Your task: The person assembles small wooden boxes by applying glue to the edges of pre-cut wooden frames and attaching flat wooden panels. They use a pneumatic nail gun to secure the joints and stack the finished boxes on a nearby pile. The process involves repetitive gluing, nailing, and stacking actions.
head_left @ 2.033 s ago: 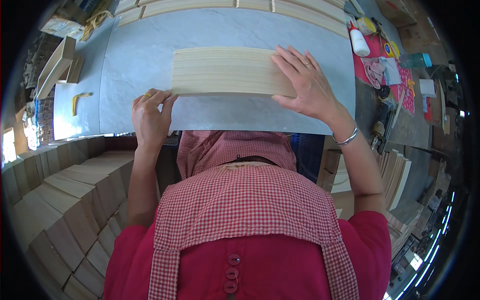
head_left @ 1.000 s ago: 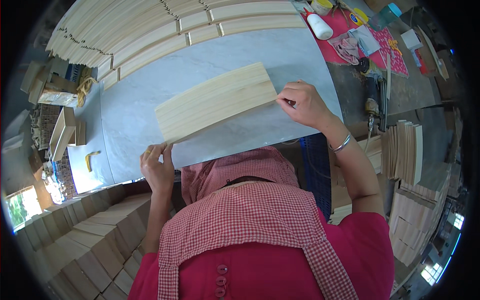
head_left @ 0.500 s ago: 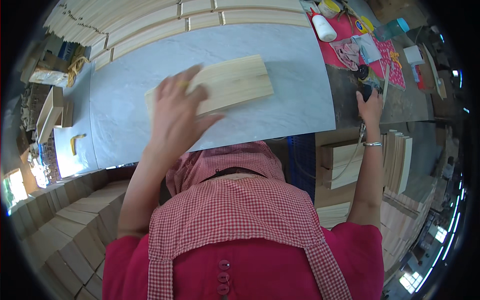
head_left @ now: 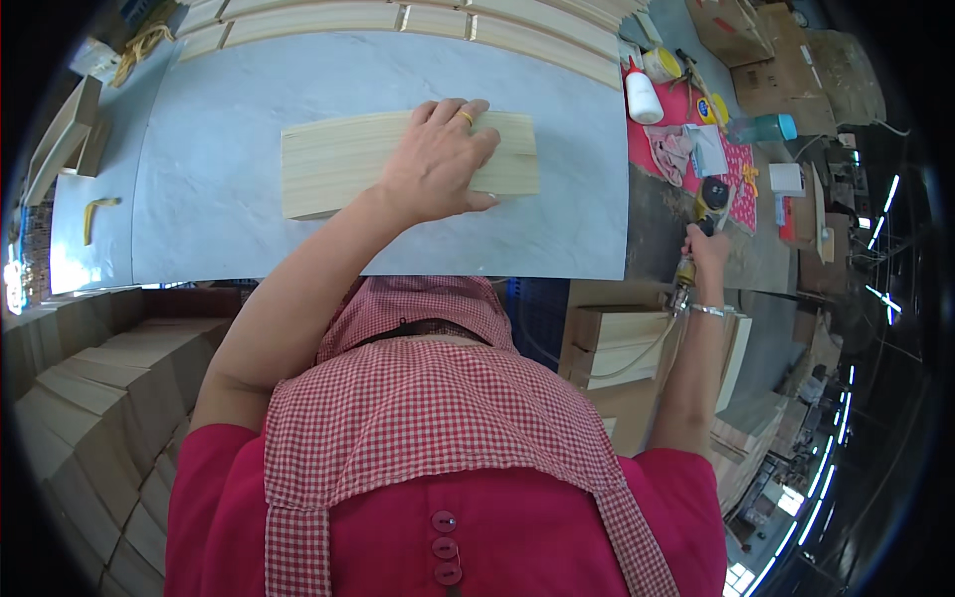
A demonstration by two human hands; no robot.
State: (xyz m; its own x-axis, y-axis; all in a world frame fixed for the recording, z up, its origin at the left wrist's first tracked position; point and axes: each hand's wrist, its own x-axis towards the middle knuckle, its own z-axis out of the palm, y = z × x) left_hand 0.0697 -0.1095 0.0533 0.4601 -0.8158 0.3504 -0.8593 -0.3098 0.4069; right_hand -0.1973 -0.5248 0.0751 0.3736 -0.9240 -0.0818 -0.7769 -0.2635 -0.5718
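Observation:
On the grey-white tabletop [head_left: 239, 239] a pale wooden board [head_left: 338, 164] lies lengthwise from left to right. My left hand [head_left: 438, 159] spans it right of its middle, with the fingers over the far edge and the thumb at the near edge. At the right end of the table, my right hand [head_left: 704, 247] is wrapped round the yellow-and-black body of an air sander [head_left: 712, 196]. Its round black head points away from me, and a thin hose [head_left: 637, 360] runs down from its metal coupling. Part of the tool is hidden by my fingers.
Rows of wooden pieces [head_left: 348, 18] line the far edge. Beyond the sander are a white glue bottle [head_left: 643, 99], a pink cloth [head_left: 670, 151] and a teal-capped bottle [head_left: 761, 128]. A yellow curved object [head_left: 92, 217] lies left. Wooden blocks [head_left: 90, 408] are stacked lower left.
The board has turned from a slant to lie nearly straight across. My left hand has shifted right along it. The sander, low among the clutter before, now shows more fully in my right hand.

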